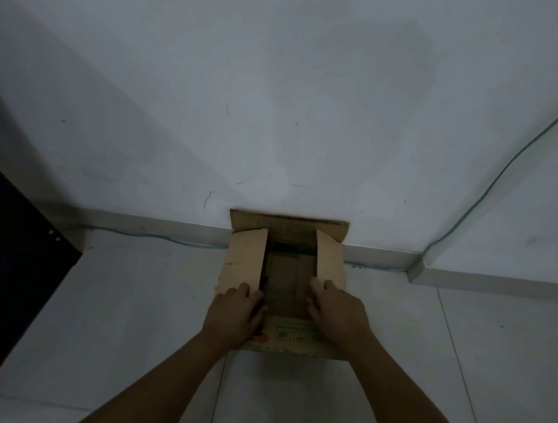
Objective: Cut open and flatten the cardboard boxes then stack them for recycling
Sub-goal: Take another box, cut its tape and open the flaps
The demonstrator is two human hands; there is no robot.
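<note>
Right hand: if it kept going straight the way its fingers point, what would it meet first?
The right hand points forward toward the wall. Its fingers already grip the box's right flap, so it would push along that flap, then probably meet the wall; depth is unclear.

1. The cardboard box (292, 344) carries green print on its near flap, with a framed green panel and a line of lettering along the bottom edge; all of it is too blurred and dim to read
2. A small red mark (260, 338) beside that print is also illegible
</note>
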